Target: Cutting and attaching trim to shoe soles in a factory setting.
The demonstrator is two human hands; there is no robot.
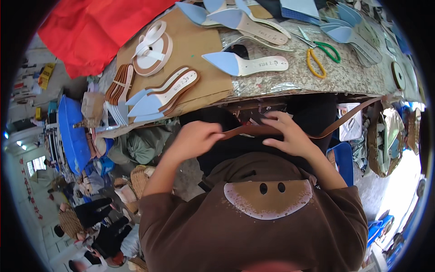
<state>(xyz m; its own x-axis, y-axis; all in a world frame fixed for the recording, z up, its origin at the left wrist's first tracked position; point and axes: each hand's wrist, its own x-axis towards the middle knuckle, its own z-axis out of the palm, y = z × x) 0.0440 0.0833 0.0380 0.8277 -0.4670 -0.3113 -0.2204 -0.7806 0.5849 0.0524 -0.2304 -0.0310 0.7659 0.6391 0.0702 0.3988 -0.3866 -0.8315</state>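
A long brown strip (252,130), leather-like, stretches between my hands above my lap and runs on to the right, up to the table's edge. The fingers of my left hand (195,139) are closed on its left end, slightly blurred. My right hand (290,136) is over the strip with thumb and fingers spread apart; whether it touches the strip is partly hidden. Beyond my hands, on the table (267,84), lies a pointed insole (260,65) with a pale blue toe. A stack of brown-edged insoles (165,95) sits to its left.
Brown cardboard (206,45) bears a roll of white tape (152,53) and a banded insole bundle (120,86). Scissors (316,52) with yellow and green handles lie right of centre. More insoles (355,36) are at the far right. Red cloth (97,34) covers the far left. People (97,226) are in the background.
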